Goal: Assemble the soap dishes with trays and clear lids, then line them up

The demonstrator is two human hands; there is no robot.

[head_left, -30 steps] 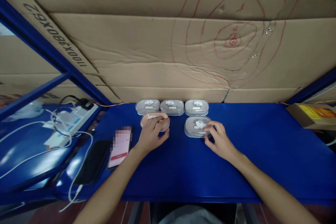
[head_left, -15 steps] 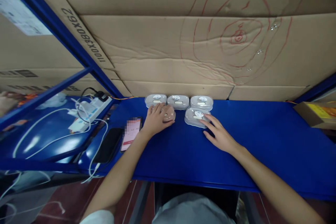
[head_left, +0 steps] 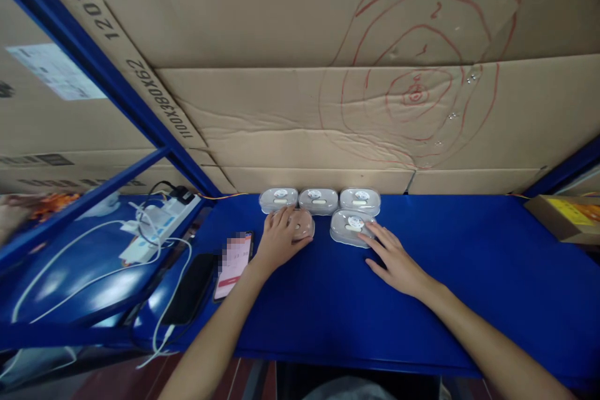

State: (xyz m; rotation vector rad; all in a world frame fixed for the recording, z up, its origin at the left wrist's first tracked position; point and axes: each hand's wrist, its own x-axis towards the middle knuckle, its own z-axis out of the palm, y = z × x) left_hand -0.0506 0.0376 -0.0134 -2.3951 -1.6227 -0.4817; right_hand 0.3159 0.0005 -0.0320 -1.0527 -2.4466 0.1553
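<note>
Cardboard panels (head_left: 262,100) form the back limit, red rings drawn on them. Blue tabletop (head_left: 422,325) below; front edge well toward the person from the cases, surface running from the right hand to a yellow-labelled carton (head_left: 567,219) at far right. Right hand (head_left: 394,259): fingers spread wide, fingertips at the right side of a grey case (head_left: 344,228), thumb apart from it. Left hand (head_left: 276,240): fingers laid over a pinkish case (head_left: 304,225); whether it grips cannot be told. Lit phone (head_left: 233,269) beside the left forearm. Three clear-lidded cases (head_left: 319,201) line the back edge; pinkish and grey cases sit just in front, blue surface between. Smallest: round white sticker (head_left: 355,222) on the grey lid.
</note>
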